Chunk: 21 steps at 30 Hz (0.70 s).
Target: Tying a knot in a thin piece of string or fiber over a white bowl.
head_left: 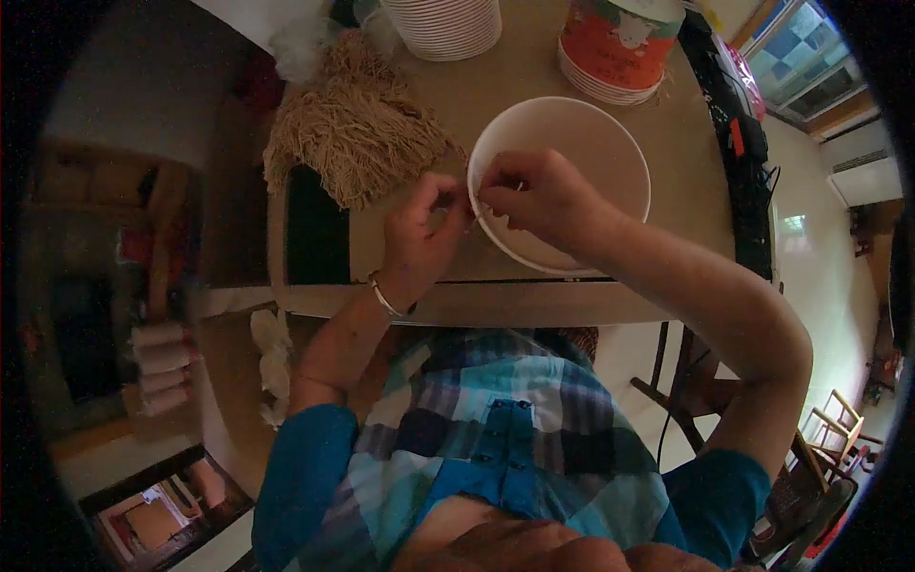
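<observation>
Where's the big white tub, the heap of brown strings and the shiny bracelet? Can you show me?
White tub (pixel 593 153): head view, on its bare inside.
Brown strings (pixel 353 129): head view, on the middle of the heap.
Shiny bracelet (pixel 382 297): head view, on its silvery band.

Daylight enters through a wood-framed window at the upper right, leaving a gleam on the pale, glossy floor. A light wooden chair stands at the far right. The brown-topped bench takes up the upper middle. Leftward the room falls into shadow, with brown furniture only dimly visible.
</observation>
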Motion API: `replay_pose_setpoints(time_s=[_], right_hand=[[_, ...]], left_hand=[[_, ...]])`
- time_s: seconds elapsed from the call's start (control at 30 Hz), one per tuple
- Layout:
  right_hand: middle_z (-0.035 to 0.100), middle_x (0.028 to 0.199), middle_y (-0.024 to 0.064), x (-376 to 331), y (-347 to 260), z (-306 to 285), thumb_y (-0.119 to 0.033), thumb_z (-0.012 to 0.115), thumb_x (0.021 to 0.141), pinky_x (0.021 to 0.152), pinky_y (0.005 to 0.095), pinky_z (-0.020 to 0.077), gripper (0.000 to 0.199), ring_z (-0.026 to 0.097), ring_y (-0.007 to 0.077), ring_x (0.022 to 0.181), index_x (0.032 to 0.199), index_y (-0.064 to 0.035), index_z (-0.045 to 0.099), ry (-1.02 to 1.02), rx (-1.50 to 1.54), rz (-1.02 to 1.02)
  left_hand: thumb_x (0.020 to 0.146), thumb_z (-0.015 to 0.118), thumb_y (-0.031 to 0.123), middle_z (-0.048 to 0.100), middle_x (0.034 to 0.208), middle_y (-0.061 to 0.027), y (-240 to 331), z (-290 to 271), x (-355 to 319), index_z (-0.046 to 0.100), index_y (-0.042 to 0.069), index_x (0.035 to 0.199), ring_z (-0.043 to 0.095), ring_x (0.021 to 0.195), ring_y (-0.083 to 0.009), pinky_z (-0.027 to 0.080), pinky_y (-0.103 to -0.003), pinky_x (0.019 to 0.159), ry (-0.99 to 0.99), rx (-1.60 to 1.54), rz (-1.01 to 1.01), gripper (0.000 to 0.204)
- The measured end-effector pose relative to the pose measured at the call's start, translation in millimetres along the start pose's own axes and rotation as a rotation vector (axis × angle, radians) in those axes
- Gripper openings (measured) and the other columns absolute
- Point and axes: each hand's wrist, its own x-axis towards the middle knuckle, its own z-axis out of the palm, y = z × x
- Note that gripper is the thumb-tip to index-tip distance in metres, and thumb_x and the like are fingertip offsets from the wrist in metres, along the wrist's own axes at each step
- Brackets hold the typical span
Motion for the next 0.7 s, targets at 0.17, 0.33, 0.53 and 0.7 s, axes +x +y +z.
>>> replay_pose_setpoints(time_s=[0.17,0.33,0.53,0.7], right_hand=[[0.064,0.073,0.0151,0,-4,-2,-0.015,0.064,0.080,0.062,0.0357,0.0487,0.016,0.060,0.0172,0.065,0.086,0.0000,0.066,-0.013,0.000,0.038],[0.061,0.075,0.0011,0,-6,-2,-0.015,0.061,0.086,0.058,0.0228,0.0474,0.014,0.055,0.0069,0.067,0.090,-0.0011,0.065,-0.054,0.026,0.080],[0.065,0.076,0.0093,-4,-15,-1,-0.011,0.061,0.084,0.064,0.0315,0.0489,0.011,0.060,0.0126,0.071,0.087,-0.0003,0.064,-0.026,0.014,0.032],[0.066,0.079,0.0052,-5,-19,-3,-0.010,0.061,0.086,0.064,0.0288,0.0505,0.012,0.059,0.0111,0.072,0.091,-0.0003,0.064,-0.057,0.091,0.112]], left_hand=[[0.089,0.056,0.000,0.064,0.088,-0.0066,-8,1,-3,0.056,0.002,0.101,0.063,0.084,-0.0099,0.052,-0.025,0.072,-0.001,-0.206,-0.094,0.012],[0.088,0.056,0.000,0.064,0.091,-0.0065,1,1,-4,0.058,0.003,0.104,0.063,0.086,-0.0115,0.051,-0.026,0.073,0.046,-0.178,-0.092,0.016],[0.084,0.061,0.000,0.065,0.089,-0.0081,-4,-1,-6,0.060,0.004,0.101,0.064,0.083,-0.0140,0.051,-0.027,0.072,0.052,-0.011,0.045,0.018],[0.084,0.061,0.002,0.064,0.088,-0.0091,-14,1,-9,0.060,0.004,0.098,0.064,0.079,-0.0149,0.050,-0.027,0.069,0.070,0.021,0.030,0.015]])
